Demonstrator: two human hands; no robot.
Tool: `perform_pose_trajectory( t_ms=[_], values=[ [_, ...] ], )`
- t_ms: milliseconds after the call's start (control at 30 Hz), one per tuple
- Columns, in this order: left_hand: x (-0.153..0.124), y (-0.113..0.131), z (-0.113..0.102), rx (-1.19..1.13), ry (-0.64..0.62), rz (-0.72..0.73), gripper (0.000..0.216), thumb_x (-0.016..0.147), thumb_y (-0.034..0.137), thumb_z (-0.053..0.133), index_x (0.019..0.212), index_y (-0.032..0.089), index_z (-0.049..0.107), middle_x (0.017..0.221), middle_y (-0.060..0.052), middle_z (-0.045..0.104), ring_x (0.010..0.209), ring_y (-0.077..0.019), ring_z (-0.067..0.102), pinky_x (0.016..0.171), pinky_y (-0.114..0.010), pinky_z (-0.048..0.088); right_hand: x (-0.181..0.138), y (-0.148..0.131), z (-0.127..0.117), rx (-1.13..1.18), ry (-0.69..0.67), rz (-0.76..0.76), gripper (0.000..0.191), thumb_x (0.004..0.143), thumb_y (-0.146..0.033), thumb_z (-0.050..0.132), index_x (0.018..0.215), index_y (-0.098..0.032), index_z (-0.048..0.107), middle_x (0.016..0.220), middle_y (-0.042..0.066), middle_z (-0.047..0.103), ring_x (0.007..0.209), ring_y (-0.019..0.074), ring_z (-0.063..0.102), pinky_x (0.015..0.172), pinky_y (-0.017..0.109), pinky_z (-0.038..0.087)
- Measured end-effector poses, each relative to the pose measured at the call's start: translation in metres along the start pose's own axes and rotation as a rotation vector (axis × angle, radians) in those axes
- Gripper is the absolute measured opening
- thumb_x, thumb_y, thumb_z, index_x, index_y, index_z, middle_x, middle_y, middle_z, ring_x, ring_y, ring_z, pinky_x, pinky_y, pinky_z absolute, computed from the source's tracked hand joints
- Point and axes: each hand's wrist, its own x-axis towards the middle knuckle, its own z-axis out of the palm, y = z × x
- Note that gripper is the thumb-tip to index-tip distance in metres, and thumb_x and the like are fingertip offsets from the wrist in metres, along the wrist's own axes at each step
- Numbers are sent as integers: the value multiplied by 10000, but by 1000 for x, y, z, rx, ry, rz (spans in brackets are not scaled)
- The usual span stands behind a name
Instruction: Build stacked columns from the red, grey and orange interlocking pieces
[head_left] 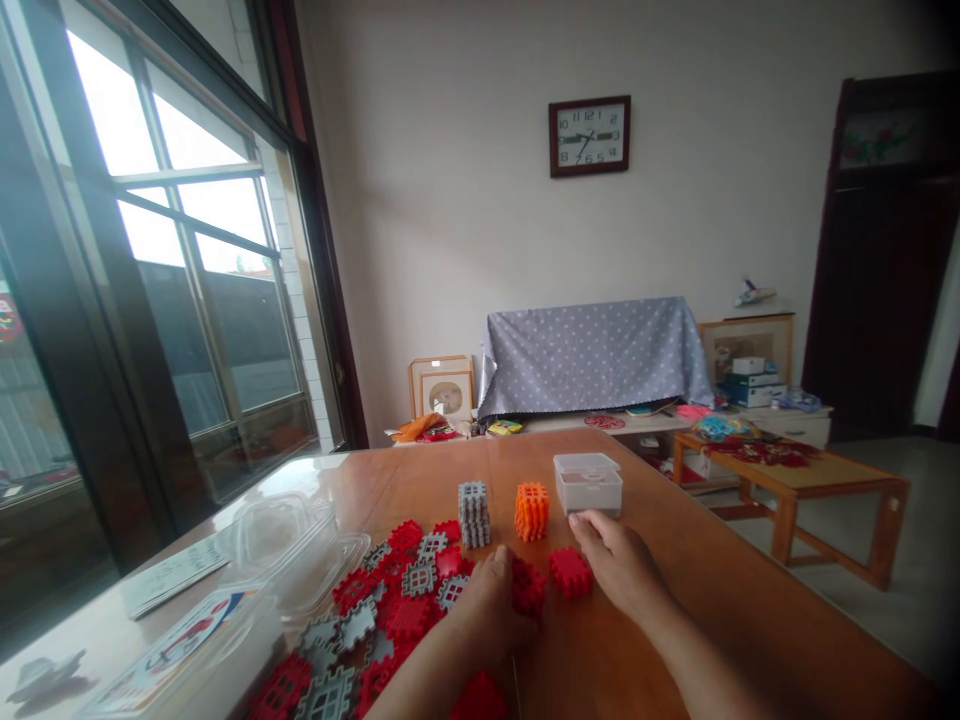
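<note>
My left hand (495,605) is closed around red interlocking plastic building pieces (529,588), which show at its right side. My right hand (616,555) is beside a small red stack of notched square pieces (571,573). Its visible fingers point forward, and I see nothing held in them. Just beyond their tips stands a small clear plastic box (589,490). A grey stack of window pieces (474,514) and an orange stack (532,511) stand upright ahead of my hands. Loose red and grey pieces (409,618) lie heaped left of my left hand, partly hidden by my forearm.
Open clear containers (277,545), a labelled plastic box (187,660), a booklet (176,577) and a crumpled grey scrap (46,675) lie on the left of the wooden table (630,660). A low wooden table (832,480) stands beyond at right, and a cloth-covered object (592,360) is by the wall.
</note>
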Motion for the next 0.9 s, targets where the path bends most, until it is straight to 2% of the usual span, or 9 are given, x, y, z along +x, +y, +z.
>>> perform_pose_trajectory(
  t_ms=[133,333,433,500,567,667,733,800,900],
  values=[
    [25,-14,-1,48,44,-26,597,551,336,817,1059,190,540,1124,-109,655,1027,-283,611,850,-333,478,0,1,0,1,6,-21,434,979,-577,392,780,-249,594,662,-6,656,642,195,612,598,266,395],
    [40,-15,-4,57,24,-33,619,556,346,814,1102,192,565,1161,-112,669,1057,-302,627,858,-337,492,2,6,3,-43,3,-37,401,980,-523,390,780,-248,603,682,3,665,669,203,615,618,271,421],
    [33,-9,-11,47,12,-30,855,532,378,847,1297,169,529,1336,-168,594,1223,-358,555,1011,-385,450,1,6,2,-48,-4,-27,384,982,-504,391,803,-253,619,706,3,677,679,204,620,619,272,423],
    [23,-2,-17,40,11,-21,1056,522,387,865,1450,144,423,1472,-203,479,1350,-388,448,1119,-411,372,1,4,1,-45,2,-16,381,984,-502,393,830,-256,640,708,2,681,682,205,628,628,274,427],
    [11,9,-24,53,52,15,1079,562,356,845,1505,141,368,1485,-194,458,1379,-385,404,1158,-420,322,1,4,0,-33,23,-3,387,983,-512,399,869,-257,668,709,5,689,692,211,643,650,280,441],
    [-4,32,-31,86,224,107,803,731,281,689,1480,195,411,1402,-140,516,1319,-335,439,1155,-415,307,3,5,-3,27,104,35,404,964,-551,428,919,-250,694,781,31,737,743,229,677,698,295,474],
    [-8,49,-30,77,273,171,681,794,239,599,1455,214,434,1361,-123,538,1284,-311,459,1144,-401,314,4,6,-5,109,187,79,428,951,-579,440,951,-242,703,843,53,761,791,239,699,731,303,495],
    [-6,64,-24,62,250,225,643,796,218,579,1427,199,460,1343,-130,551,1257,-314,475,1122,-401,340,6,8,-7,206,258,128,453,943,-599,446,992,-232,705,874,68,770,830,246,715,758,309,512],
    [5,81,-9,29,152,256,742,773,185,577,1490,164,389,1416,-158,521,1303,-338,455,1139,-430,334,8,11,-11,303,320,187,471,934,-611,458,1022,-219,703,881,75,768,842,249,724,764,317,531]
  ],
)
